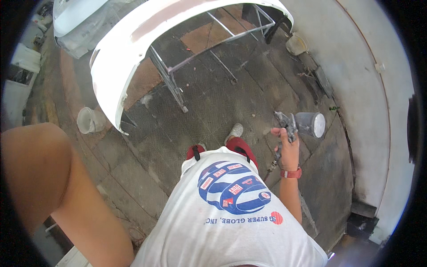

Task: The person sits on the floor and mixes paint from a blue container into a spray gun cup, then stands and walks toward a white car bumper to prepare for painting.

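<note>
My right hand (pixel 289 151) is closed around the grip of a grimy spray gun (pixel 289 123), to the right of my body. A grey paint cup (pixel 308 123) with a pale round end is attached to the gun and points to the right. A hose (pixel 271 167) runs from the bottom of the grip. My left arm (pixel 84 196) is bent and raised close to the camera, and its hand is out of view. Ahead of me, apart from my hands, a large white car bumper (pixel 109 66) with dull pinkish patches rests on a metal stand (pixel 167 75).
A white bucket (pixel 90 120) stands on the left, another pale bucket (pixel 296 45) at the far right by the white wall (pixel 356 89). Plastic-covered bodywork (pixel 82 38) fills the far left. Dark netting covers the floor (pixel 209 107) around my feet. A green bottle (pixel 334 108) lies near the wall.
</note>
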Motion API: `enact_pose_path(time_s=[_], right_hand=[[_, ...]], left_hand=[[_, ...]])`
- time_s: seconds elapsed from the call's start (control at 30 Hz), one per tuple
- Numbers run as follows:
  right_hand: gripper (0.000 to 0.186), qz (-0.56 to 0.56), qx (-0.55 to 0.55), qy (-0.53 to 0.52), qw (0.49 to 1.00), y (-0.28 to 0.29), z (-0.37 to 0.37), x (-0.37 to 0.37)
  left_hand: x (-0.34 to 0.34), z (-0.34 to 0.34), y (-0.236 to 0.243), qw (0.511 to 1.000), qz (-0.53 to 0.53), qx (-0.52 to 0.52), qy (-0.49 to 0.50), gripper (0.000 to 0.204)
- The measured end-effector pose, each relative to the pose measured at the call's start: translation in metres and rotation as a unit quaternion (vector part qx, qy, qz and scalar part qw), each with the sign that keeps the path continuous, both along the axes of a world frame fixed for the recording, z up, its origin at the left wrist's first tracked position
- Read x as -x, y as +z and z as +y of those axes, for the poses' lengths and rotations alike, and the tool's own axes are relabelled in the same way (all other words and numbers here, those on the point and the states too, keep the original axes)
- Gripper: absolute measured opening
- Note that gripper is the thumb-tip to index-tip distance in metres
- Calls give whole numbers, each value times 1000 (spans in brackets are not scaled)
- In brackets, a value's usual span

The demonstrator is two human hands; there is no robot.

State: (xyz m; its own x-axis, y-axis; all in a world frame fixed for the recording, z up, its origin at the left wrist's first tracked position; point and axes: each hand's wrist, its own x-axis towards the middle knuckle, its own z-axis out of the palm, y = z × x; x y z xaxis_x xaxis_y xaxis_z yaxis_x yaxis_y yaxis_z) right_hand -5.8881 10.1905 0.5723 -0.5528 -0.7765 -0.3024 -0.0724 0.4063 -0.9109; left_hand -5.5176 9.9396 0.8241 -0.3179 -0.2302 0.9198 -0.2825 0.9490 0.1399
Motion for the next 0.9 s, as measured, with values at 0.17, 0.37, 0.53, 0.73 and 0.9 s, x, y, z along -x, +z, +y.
enact_pose_path(time_s=[0.17,0.37,0.53,0.73,0.9], right_hand=[[42,-32,36,-52,997,13,-42,55],[45,-46,84,-77,992,10,-106,167],[47,-19,74,-93,993,21,-152,271],[47,-15,54,-74,996,6,-178,353],[57,-40,23,-73,996,-11,-188,396]], left_hand=[[43,-28,-6,998,-66,-14,6,51],[140,-69,-25,987,-158,-16,-17,49],[269,-114,-35,970,-230,-13,-74,48],[395,-151,-48,950,-272,11,-152,47],[471,-166,-48,945,-266,-5,-192,46]])
